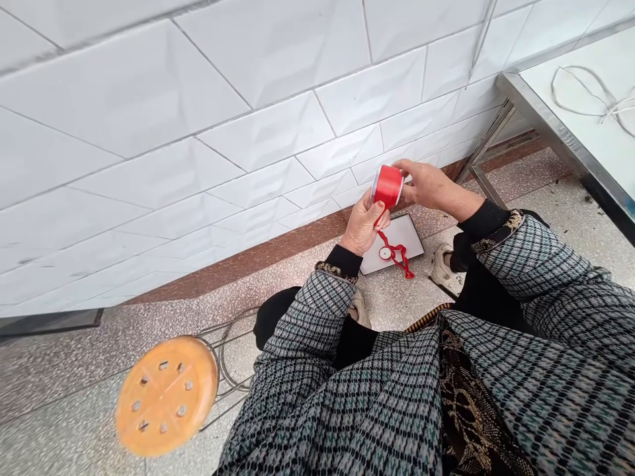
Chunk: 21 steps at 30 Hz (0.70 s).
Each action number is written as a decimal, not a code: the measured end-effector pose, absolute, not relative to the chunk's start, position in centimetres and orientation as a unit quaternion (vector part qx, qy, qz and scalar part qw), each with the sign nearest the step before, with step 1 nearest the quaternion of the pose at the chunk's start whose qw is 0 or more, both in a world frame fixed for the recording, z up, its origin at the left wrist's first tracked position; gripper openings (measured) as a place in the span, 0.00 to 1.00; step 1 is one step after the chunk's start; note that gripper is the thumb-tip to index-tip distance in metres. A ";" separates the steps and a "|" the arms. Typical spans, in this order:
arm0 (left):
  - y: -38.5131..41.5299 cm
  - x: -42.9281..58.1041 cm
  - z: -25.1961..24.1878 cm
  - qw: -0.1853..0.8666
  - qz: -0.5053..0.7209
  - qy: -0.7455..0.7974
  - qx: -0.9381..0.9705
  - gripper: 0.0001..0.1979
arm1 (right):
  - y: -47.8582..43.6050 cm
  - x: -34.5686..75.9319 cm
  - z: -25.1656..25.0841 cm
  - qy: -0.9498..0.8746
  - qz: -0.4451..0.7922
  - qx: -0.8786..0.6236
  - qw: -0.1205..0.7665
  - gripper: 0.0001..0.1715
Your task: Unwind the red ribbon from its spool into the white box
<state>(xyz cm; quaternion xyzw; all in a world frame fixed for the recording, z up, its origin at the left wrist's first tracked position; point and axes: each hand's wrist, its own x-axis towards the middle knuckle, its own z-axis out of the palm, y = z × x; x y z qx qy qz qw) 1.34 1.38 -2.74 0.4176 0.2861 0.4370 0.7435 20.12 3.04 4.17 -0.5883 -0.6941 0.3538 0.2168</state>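
Observation:
A spool of red ribbon (387,186) with pale rims is held up in front of me. My left hand (366,225) grips its lower left side, thumb across the red face. At the right rim, the fingers of my right hand (427,184) are bent against the spool; their tips are partly hidden behind it. Loose red ribbon (401,256) lies crumpled below on a white rectangular board (407,233) with a dark edge. Beside that ribbon rests a small round white piece (385,253) with a red edge.
An orange round stool (166,396) with metal legs lies on its side at lower left. White wall tiles (278,145) rise ahead. At right stands a metal-framed table (540,109) bearing a coiled white cable (602,99). My shoes (443,268) are near the board.

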 end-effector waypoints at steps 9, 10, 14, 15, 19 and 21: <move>1.4 1.8 -2.7 0.690 0.457 0.370 0.421 0.30 | 3.8 20.6 3.7 -0.731 0.116 -0.659 0.137 0.20; 1.5 1.7 -2.7 0.687 0.459 0.374 0.421 0.30 | 4.0 20.8 3.8 -0.728 0.113 -0.662 0.137 0.20; 1.7 1.2 -2.5 0.677 0.458 0.353 0.455 0.27 | 4.2 21.1 4.8 -0.710 0.103 -0.686 0.125 0.22; 1.7 1.1 -2.5 0.679 0.450 0.339 0.471 0.27 | 4.3 21.0 5.3 -0.703 0.100 -0.694 0.122 0.23; 0.8 0.5 -3.1 0.686 0.412 0.292 0.524 0.24 | 5.4 21.6 9.1 -0.659 0.084 -0.721 0.196 0.23; 0.1 -0.5 -4.0 0.678 0.379 0.296 0.555 0.23 | 6.4 23.5 11.9 -0.592 0.120 -0.728 0.325 0.27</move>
